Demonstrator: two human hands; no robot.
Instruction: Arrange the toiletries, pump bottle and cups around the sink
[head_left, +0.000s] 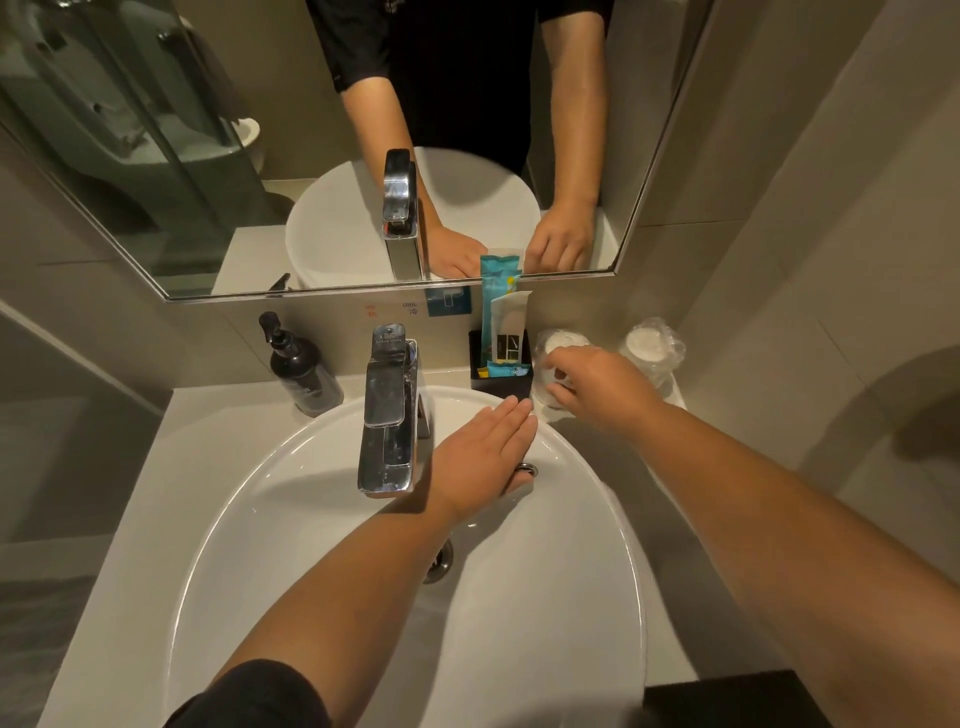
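Note:
A black pump bottle (301, 371) stands on the counter left of the chrome tap (389, 410). A black holder (501, 385) behind the white sink (322, 519) contains teal and white toiletry packets (500, 312). To its right sit two plastic-wrapped white cups: the nearer cup (558, 345) and the farther cup (649, 348). My right hand (597, 387) curls around the nearer cup, fingers on its wrap. My left hand (485, 457) lies flat over the sink's back rim, fingers straight, touching the holder's front and holding nothing.
A mirror (260, 156) hangs above the counter and reflects my arms and the tap. Beige tiled walls close in on the right and left. The drain (439, 564) is partly hidden by my left forearm. A dark edge (727, 699) shows at bottom right.

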